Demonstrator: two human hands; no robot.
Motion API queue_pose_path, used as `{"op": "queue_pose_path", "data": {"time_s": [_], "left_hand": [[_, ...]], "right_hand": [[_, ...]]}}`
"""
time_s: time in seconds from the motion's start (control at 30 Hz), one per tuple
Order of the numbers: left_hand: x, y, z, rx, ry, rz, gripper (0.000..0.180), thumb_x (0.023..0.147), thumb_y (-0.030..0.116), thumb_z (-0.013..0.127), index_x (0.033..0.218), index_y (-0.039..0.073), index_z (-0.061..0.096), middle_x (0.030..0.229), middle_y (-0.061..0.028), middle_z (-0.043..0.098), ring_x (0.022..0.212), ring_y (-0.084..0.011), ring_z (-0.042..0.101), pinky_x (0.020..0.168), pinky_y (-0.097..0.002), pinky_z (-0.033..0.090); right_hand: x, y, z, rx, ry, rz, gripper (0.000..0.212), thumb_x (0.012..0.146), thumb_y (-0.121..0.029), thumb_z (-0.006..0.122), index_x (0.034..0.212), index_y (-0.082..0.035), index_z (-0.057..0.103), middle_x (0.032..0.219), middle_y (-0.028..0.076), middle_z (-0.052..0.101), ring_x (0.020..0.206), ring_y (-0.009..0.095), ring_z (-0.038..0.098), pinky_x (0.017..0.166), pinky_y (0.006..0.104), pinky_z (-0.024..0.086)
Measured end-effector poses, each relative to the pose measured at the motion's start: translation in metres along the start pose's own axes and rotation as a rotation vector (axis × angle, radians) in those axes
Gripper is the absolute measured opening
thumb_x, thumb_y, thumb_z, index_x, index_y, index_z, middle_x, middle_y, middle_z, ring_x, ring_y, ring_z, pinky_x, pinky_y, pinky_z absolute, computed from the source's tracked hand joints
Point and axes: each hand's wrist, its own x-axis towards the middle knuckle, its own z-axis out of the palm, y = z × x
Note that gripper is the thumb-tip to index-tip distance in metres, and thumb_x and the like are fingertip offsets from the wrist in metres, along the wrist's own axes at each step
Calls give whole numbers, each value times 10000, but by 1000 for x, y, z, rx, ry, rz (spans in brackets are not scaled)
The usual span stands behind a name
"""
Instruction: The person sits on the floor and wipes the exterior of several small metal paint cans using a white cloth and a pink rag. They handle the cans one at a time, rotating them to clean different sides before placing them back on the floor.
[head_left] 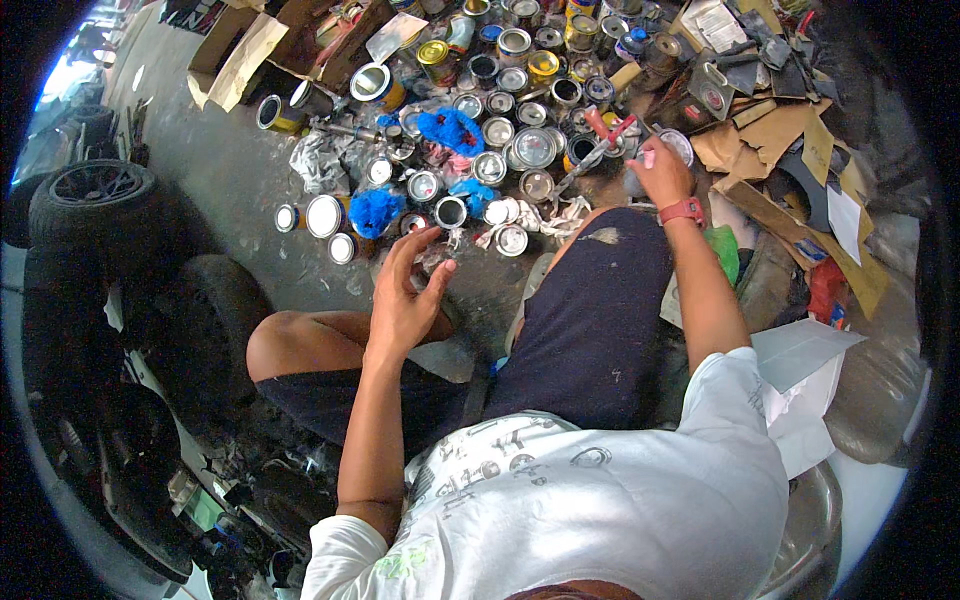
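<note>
My left hand hovers over the floor just in front of the paint cans. Its fingers and thumb are apart, with nothing between them. Nearest to it is a small round paint can with a dark inside. My right hand, with a red watch on its wrist, is among the cans at the right. Its fingers are curled together, and I cannot make out what is in them. Just left of it, a metal tool with red handles lies slantwise over the cans. Beside the same hand sits a round lid.
Several more paint cans crowd the floor, with blue cloths and crumpled white rags between them. Torn cardboard is heaped at the right. An open carton stands far left, and a wheel at the left.
</note>
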Motion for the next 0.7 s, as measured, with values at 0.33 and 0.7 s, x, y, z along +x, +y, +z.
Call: {"op": "queue_pose_path", "data": {"time_s": [0.33,0.7], "left_hand": [[-11,14,-6,-24,-83,39,479,976,244,782,1389,49,638,1346,-182,675,1210,-342,680,994,-438,553],[19,16,-11,15,-67,131,500,996,284,757,1429,69,630,1303,-161,697,1155,-286,696,957,-410,571]], "right_hand": [[-10,-9,128,1412,-518,497,574,991,-270,794,1470,-28,589,1108,115,756,833,180,745,718,325,624],[3,-87,57,1285,-45,267,226,873,-4,809,1031,-37,651,878,44,709,703,127,683,609,261,546]]}}
